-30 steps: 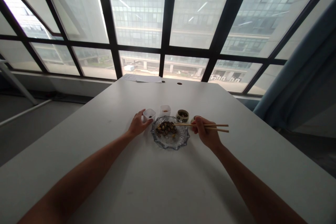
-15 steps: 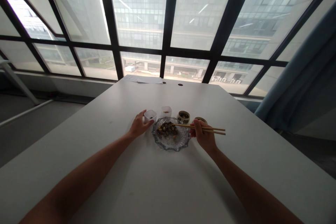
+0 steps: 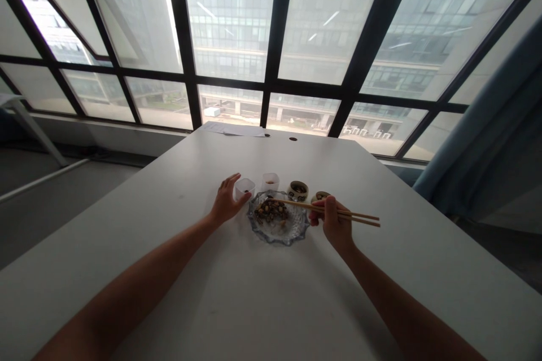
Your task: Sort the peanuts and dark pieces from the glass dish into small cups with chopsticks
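A pair of wooden chopsticks [image 3: 359, 218] is held in my right hand [image 3: 337, 225], right of the glass dish. Their tips reach left over a pile of mixed dark and pale bits [image 3: 271, 211], perhaps seeds or nuts. The pile lies in the left part of a clear scalloped glass dish [image 3: 292, 234]. My left hand [image 3: 226, 202] curls around the left side of a small translucent cup [image 3: 244, 186], thumb at its front and fingers behind. A few dark bits are inside that cup. Whether anything is pinched between the chopstick tips is too small to tell.
Behind the dish stand a second translucent cup [image 3: 271, 180] with reddish bits and a patterned round cup [image 3: 298, 190] with dark contents. Another round cup [image 3: 320, 196] is partly hidden by my right hand. Papers [image 3: 237, 130] lie at the white table's [image 3: 254, 304] far end.
The chopstick tips have moved slightly left across the pile, and their back ends now point lower at the right. My left hand stays at the cup. The whole view has shifted slightly.
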### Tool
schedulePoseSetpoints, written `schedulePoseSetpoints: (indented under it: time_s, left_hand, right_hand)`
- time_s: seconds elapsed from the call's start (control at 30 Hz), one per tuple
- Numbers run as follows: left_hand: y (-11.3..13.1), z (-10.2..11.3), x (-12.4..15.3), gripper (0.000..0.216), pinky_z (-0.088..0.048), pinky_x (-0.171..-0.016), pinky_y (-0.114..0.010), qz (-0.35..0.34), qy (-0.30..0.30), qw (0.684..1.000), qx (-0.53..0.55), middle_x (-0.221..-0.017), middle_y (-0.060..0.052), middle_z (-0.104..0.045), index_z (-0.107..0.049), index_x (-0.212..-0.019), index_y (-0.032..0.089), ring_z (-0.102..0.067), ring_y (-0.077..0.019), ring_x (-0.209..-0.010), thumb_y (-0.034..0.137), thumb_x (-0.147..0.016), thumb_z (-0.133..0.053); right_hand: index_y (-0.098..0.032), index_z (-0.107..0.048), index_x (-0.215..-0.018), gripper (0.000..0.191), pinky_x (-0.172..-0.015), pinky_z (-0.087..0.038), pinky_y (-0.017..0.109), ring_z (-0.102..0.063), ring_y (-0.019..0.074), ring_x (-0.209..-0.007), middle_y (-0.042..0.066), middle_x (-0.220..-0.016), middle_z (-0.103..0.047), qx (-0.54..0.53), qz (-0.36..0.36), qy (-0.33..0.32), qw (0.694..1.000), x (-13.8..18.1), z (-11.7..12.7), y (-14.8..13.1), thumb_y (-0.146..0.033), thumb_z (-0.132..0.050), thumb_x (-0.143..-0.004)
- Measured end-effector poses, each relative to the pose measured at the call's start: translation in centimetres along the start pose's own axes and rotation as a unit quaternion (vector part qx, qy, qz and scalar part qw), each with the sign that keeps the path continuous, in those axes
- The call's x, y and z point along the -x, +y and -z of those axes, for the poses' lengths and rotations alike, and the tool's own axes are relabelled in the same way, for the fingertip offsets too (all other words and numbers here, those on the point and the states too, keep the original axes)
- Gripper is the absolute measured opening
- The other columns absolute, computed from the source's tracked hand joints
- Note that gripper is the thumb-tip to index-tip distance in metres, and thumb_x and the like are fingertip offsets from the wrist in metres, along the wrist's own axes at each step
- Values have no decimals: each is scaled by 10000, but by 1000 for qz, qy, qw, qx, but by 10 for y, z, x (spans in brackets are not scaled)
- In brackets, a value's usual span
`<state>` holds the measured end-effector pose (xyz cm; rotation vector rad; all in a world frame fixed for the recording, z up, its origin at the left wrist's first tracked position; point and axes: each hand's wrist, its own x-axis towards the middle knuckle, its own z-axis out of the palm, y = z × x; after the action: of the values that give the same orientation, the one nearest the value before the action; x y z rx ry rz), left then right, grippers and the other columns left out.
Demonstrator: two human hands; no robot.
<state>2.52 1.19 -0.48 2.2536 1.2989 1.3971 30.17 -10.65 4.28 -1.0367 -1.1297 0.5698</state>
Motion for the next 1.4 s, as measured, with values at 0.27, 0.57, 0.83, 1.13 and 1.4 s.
schedulePoseSetpoints:
  time_s: [0.27, 0.57, 0.83, 1.13, 1.4]
  left_hand:
    - [60, -3, -31, 542, -327, -1134, -474, -68, -124, 989, -51, -1386, -114, -594, -557, -1326, 209, -501, -298, -1316, 417, -836, -663]
    - [116, -86, -77, 787, -124, -1192, -571, -49, -332, 928, -160, -1427, -165, -559, -485, -1394, 168, -405, -337, -1398, 631, -777, -643]
    - [122, -107, -90, 634, -239, -1117, -544, -6, -321, 926, -199, -1052, -160, -727, -706, -1053, 160, -591, -363, -1147, 645, -645, -716]
    - [115, -105, -87, 614, -188, -1140, -495, -102, -188, 966, -146, -1042, -107, -733, -657, -1158, 189, -593, -301, -1144, 584, -690, -704]
    - [118, -104, -91, 619, -229, -1123, -500, -69, -225, 956, -172, -992, -99, -737, -702, -1084, 205, -609, -312, -1102, 665, -671, -670]
  right_hand:
    - [-184, -660, -715, 528, -389, -479, 267, -577, 142, -396, 26, -508, -640, 93, 100, -13, 991, -17, 27, -23, -665, -535, -896]
    - [-166, -656, -768, 471, -414, -494, 234, -602, 127, -410, 17, -519, -655, 143, 185, 46, 971, -38, 60, -31, -569, -503, -959]
    - [-171, -657, -778, 458, -408, -484, 235, -592, 124, -406, 10, -525, -651, 140, 184, 53, 972, -42, 67, -24, -564, -506, -959]
    - [-178, -650, -788, 466, -445, -494, 248, -593, 129, -437, 13, -542, -645, 163, 173, 52, 970, -41, 68, -15, -569, -476, -971]
    - [-183, -665, -799, 491, -520, -536, 281, -640, 162, -529, 36, -604, -677, 173, 102, 45, 979, -40, 55, -7, -630, -508, -928]
